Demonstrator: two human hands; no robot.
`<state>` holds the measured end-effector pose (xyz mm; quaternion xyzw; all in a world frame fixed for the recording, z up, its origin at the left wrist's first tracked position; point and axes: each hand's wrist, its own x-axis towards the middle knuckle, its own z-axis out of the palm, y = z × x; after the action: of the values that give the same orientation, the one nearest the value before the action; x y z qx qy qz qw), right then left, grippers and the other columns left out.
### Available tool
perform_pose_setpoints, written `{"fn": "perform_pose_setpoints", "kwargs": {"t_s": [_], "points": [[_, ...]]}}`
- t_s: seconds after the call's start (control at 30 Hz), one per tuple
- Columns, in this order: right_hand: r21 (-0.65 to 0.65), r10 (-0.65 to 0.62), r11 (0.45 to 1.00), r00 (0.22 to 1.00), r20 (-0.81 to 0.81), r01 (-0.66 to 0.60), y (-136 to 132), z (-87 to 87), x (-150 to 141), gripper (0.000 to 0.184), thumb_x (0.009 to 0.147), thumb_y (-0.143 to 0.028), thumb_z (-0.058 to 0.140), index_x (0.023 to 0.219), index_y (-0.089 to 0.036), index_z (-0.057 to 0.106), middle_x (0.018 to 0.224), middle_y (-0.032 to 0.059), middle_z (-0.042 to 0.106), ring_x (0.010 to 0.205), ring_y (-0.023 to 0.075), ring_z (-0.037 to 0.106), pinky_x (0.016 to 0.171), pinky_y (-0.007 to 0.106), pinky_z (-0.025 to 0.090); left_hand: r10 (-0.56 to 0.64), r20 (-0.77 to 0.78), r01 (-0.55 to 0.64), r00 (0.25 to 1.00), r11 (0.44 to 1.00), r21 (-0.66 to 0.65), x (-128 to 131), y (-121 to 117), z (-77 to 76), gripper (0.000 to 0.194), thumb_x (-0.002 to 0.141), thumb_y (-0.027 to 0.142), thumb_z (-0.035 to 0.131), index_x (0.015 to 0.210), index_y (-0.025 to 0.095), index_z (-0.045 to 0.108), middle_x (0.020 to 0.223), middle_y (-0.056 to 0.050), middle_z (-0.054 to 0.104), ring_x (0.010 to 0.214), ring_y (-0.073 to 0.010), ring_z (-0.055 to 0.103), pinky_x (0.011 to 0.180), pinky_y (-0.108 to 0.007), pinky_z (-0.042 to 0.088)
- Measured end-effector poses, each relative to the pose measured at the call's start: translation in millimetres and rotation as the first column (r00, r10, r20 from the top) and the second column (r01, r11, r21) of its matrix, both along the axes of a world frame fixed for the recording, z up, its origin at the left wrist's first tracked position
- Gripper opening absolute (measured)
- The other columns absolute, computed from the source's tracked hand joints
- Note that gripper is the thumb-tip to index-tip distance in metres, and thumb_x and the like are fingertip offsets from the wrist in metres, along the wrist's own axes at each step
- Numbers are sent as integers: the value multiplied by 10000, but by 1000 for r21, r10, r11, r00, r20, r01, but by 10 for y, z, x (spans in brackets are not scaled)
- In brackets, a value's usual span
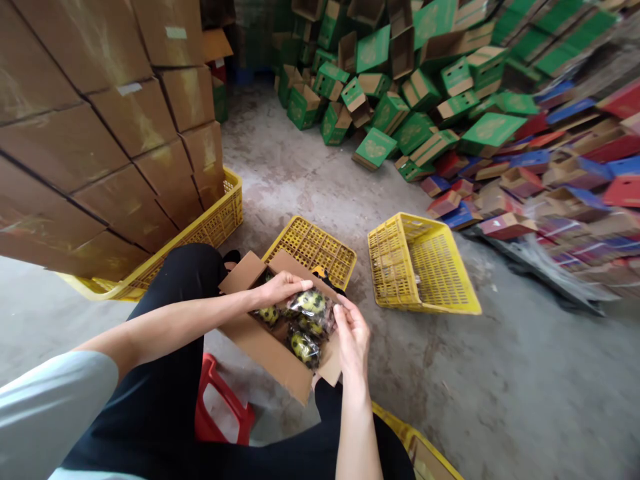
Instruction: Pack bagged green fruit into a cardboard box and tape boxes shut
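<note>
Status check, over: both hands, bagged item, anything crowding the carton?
Left hand, right hand gripping opposite ends of bagged item. Item over open carton, more bags inside. Yellow crate close beyond.

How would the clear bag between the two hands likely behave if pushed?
The clear bag looks slippery, judging by its shiny film. Its wrinkled plastic would probably flex. The rounded yellow-and-black contents might shift inside.

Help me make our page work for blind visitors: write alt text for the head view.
The left hand and right hand hold a clear plastic packet with yellow-green, black-spotted contents over an open cardboard box of similar packets. Yellow plastic crates sit nearby; green cardboard boxes lie heaped beyond.
</note>
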<state>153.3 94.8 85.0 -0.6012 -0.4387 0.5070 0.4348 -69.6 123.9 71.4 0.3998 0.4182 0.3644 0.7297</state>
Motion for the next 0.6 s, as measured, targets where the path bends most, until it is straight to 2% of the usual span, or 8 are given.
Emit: {"fn": "perform_pose_setpoints", "kwargs": {"t_s": [0.13,0.23,0.3,0.33,0.43,0.53,0.6], "points": [[121,165,977,983,78,-174,-32,150,-15,647,814,-513,804,1394,-275,643,1508,101,586,1394,307,546,1094,440,517,40,25,-38,999,998,-48,-24,20,-17,660,730,771,750,751,113,698,524,20,556,416,-67,433,432,-214,310],[183,289,931,944,160,-316,-51,237,-55,651,774,-435,859,1385,-328,659,1600,47,489,1470,297,462,1177,431,450,53,79,-47,996,996,-76,-30,22,-9,699,719,686,826,1094,100,751,612,23,619,445,-68,482,468,-209,402],[179,330,912,920,213,-369,-46,247,-67,530,819,-427,822,1326,-324,710,1527,44,574,1422,294,520,1192,441,429,40,110,-28,993,994,-103,-31,17,9,793,726,628,858,1324,137,682,715,0,687,497,-84,558,522,-217,466],[166,336,911,913,231,-377,-39,240,-66,467,852,-435,788,1300,-316,730,1460,52,636,1374,294,569,1179,448,442,19,126,-3,992,993,-122,-31,15,19,823,731,619,862,1377,154,653,784,-26,723,544,-103,613,562,-228,500],[131,301,930,915,269,-345,-17,201,-42,374,917,-480,697,1227,-286,776,1263,73,756,1198,302,687,1088,450,511,-69,168,97,983,981,-170,-31,17,42,825,726,694,824,1334,152,689,982,-116,775,711,-178,728,687,-279,567],[135,230,948,916,328,-287,-11,176,-15,364,915,-530,675,1089,-246,822,1108,83,805,1040,308,734,957,404,563,-123,170,154,978,972,-180,-31,38,39,848,716,806,741,1256,152,741,1103,-152,774,864,-229,743,754,-295,574],[133,185,959,906,381,-251,-15,170,-2,388,901,-568,674,939,-215,830,943,79,817,878,289,739,813,357,575,-123,164,152,979,972,-177,-34,53,36,892,718,876,659,1243,162,756,1159,-158,765,975,-257,723,779,-288,562]]}}
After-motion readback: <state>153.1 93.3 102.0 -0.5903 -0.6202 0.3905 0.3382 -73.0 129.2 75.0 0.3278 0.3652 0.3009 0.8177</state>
